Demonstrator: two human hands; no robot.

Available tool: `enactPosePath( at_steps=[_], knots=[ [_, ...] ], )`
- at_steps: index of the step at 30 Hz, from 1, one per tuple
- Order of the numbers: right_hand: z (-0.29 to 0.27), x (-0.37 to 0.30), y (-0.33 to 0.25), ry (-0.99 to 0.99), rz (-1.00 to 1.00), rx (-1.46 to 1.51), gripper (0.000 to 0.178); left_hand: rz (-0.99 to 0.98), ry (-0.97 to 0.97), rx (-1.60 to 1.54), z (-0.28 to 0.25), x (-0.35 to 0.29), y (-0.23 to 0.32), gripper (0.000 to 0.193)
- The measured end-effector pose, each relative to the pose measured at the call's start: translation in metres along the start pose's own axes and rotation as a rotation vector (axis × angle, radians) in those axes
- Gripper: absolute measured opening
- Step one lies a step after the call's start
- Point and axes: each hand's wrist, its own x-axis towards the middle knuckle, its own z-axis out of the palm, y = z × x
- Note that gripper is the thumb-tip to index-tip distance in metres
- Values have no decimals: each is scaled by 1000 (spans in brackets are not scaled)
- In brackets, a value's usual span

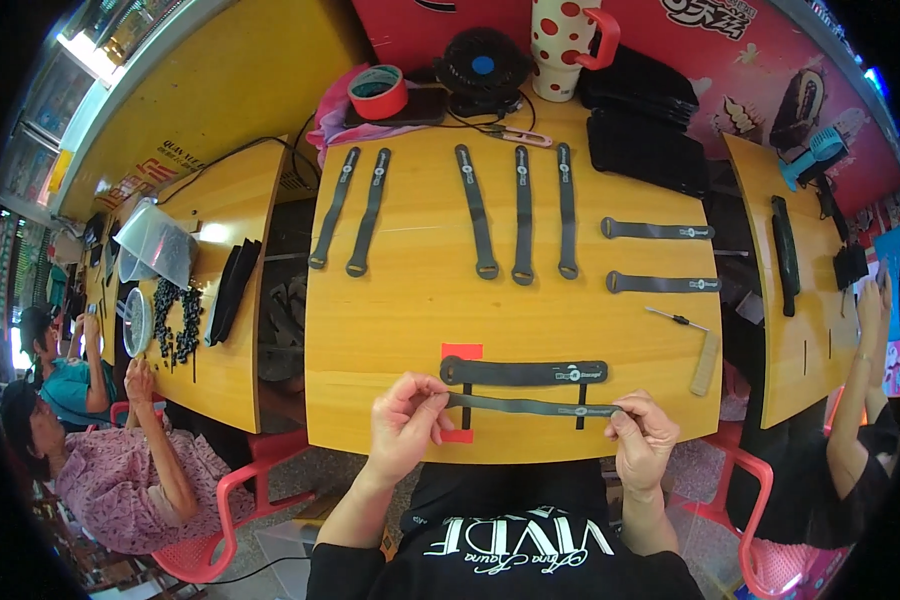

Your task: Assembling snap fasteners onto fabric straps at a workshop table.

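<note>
A dark grey strap (530, 406) with white print near one end is stretched level over the table's near edge. My left hand (407, 420) pinches its left end, and my right hand (643, 438) pinches the other. Just beyond it lies a similar strap (515, 373), with a slotted left end, across red tape (460, 351) and black strips (581, 415) on the tabletop. Further off, two straps (372, 212) lie lengthwise at the left and three straps (522, 215) in the middle. Two more straps (662, 284) lie crosswise at the right.
Along the table's (390, 320) far side are a red tape roll (378, 92), a black fan (482, 68), a dotted tumbler (560, 50) and black pouches (645, 150). A thin-tipped tool (680, 320) and a tan strip (704, 362) lie right. People (120, 480) sit at neighbouring tables.
</note>
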Motion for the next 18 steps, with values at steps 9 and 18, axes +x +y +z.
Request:
enactPosePath(
  at_steps=[9,18],
  knots=[
    [6,9,23,74,-237,-297,15,9,100,-34,1,4,-1,7],
    [6,14,27,45,-319,-439,22,39,128,39,0,11,-9,3]
  ],
)
